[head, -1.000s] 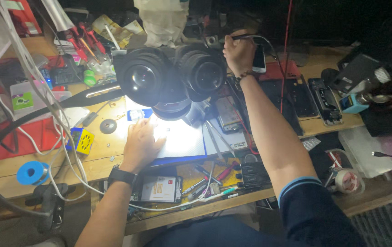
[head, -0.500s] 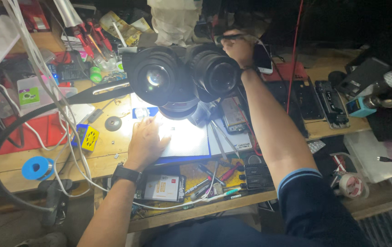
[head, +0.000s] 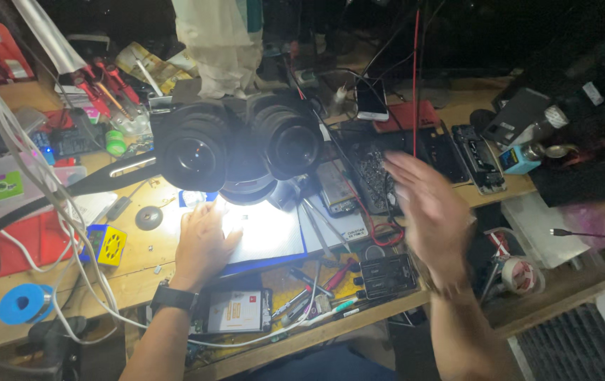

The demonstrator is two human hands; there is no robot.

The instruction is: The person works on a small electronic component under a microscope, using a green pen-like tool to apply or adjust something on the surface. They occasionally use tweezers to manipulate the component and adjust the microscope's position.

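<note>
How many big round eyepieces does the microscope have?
2: the left eyepiece above the left hand, the right eyepiece beside it. None seems hidden.

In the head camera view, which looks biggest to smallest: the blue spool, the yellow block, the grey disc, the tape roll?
1. Blue spool
2. Tape roll, close to the spool in size, so that order is unsure
3. Yellow block
4. Grey disc

Dim bench, perhaps motion-blurred right hand (head: 429, 219)
</note>
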